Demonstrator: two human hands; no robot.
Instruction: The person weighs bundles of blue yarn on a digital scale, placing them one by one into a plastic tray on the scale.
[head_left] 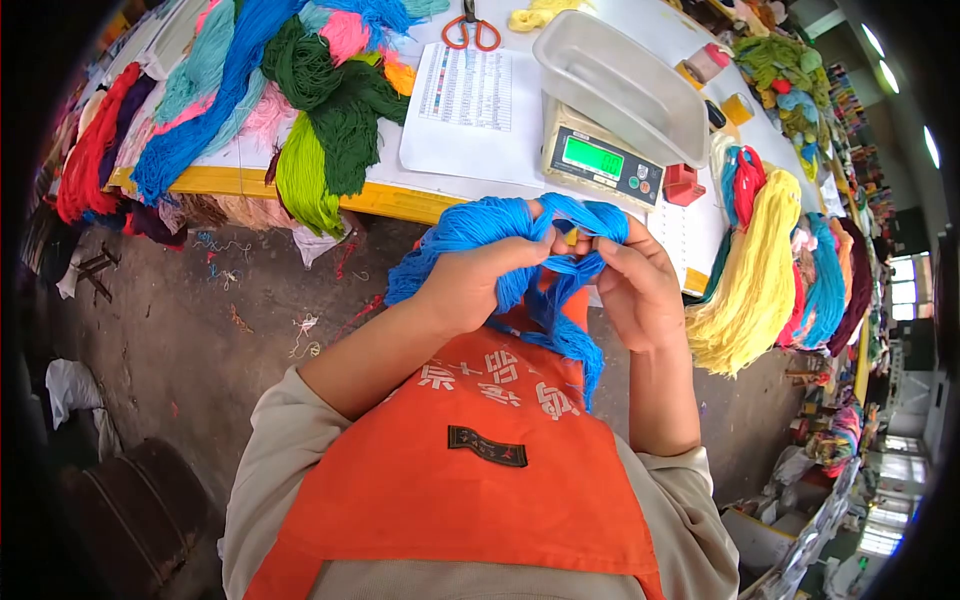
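A skein of bright blue yarn [465,232] is held up between both hands at the table's front edge, in front of the orange apron. My left hand [475,280] is closed on the skein's left part, thumb pressed over the strands. On the right, my right hand [640,285] pinches a twisted loop of the same yarn between thumb and fingers. Some strands hang down between the hands onto the apron. A small yellow bit shows among the fingers; I cannot make out what it is.
A digital scale [597,165] with a clear plastic tray [625,85] stands just beyond the hands. Left of it lie a printed sheet [465,115] and orange-handled scissors [470,30]. Green skeins [340,110] hang over the edge at left, yellow yarn [750,280] at right.
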